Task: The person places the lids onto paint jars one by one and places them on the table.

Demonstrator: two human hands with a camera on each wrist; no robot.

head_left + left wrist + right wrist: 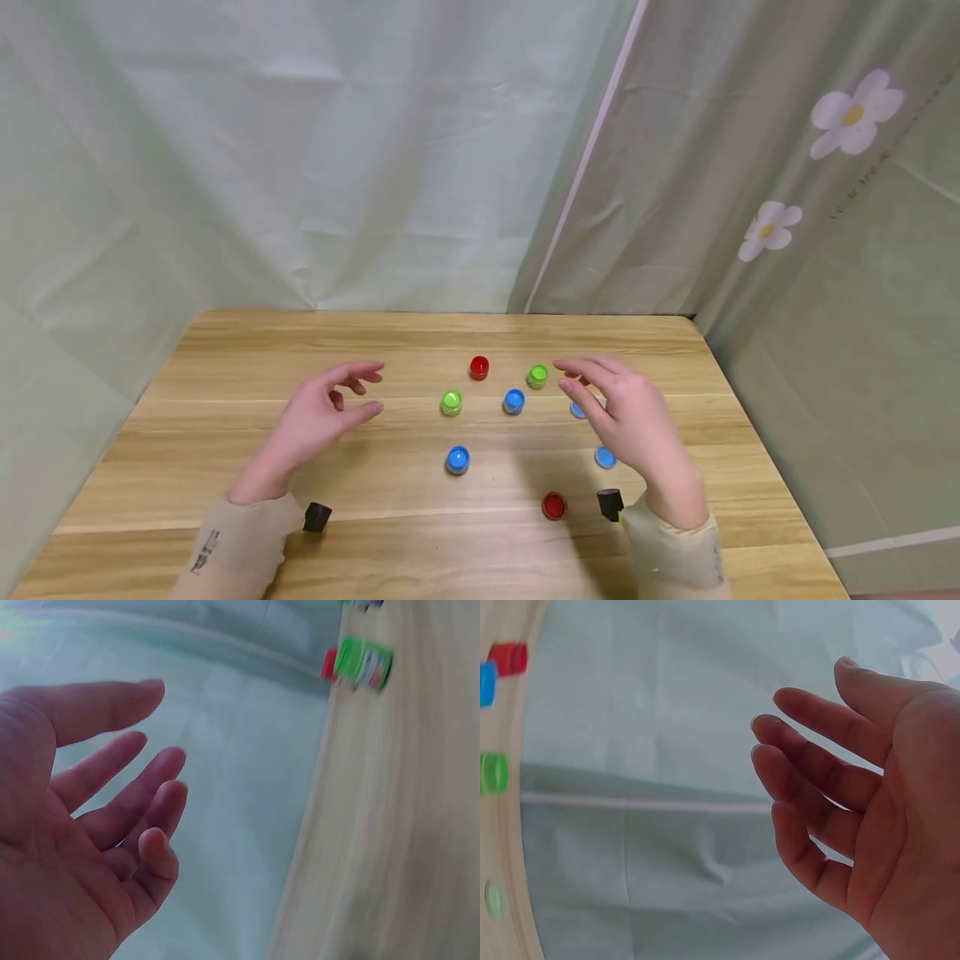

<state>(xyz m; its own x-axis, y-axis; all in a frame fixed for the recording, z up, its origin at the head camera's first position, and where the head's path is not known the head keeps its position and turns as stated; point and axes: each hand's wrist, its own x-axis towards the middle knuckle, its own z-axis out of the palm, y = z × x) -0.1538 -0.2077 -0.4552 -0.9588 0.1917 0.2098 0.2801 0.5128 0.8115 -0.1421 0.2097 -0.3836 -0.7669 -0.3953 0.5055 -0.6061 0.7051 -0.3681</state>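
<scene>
Both hands hover above a wooden table, holding nothing. My left hand (322, 412) is at the left, fingers loosely bent and thumb apart from them; its palm side shows in the left wrist view. At the right, my right hand (630, 408) has a similar relaxed shape, its fingertips nearest a small green jar (537, 377). Between the hands stand a red jar (479, 367), another green jar (452, 403), a blue jar (513, 402) and a nearer blue jar (458, 460). A label shows on one green jar (364, 664) in the left wrist view.
Flat blue discs, like lids, lie by the right hand: one (605, 457) under the wrist, another (578, 410) partly hidden. A round red piece (554, 506) lies nearer. A pale green disc (493, 898) shows in the right wrist view. Curtains (375, 167) hang behind the table.
</scene>
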